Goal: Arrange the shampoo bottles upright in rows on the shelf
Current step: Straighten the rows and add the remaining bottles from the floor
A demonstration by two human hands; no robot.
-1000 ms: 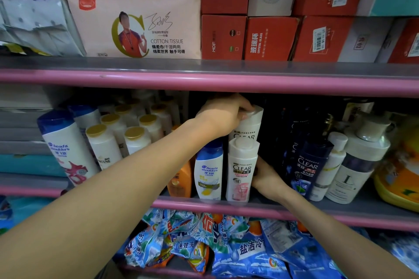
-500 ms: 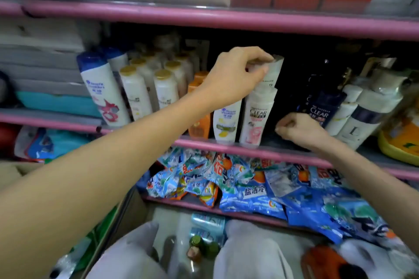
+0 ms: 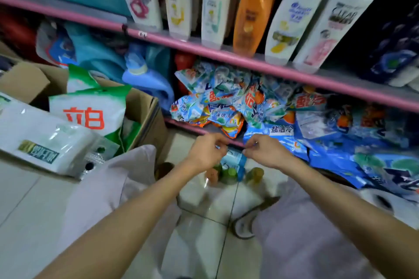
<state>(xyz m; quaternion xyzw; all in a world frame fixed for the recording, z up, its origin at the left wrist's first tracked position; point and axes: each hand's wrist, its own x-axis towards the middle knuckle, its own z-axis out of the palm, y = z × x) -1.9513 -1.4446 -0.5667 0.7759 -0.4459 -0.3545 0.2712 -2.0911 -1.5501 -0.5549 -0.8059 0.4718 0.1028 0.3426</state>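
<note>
Shampoo bottles (image 3: 285, 20) stand upright in a row along the pink-edged shelf (image 3: 260, 65), smooth glossy plastic. Below: crinkly blue detergent bags (image 3: 226, 106), cardboard box (image 3: 140, 106) at left. Left hand (image 3: 207, 153) and right hand (image 3: 264, 150), fingers curled low over small green-capped bottles (image 3: 229, 173) on the tiled floor (what each grip holds, cannot tell — blurred).

Bottles (image 3: 256, 7) crowd the shelf (image 3: 226, 55) front; a gap right of the Clear bottle (image 3: 335, 18). Packets (image 3: 226, 102) fill below.
</note>
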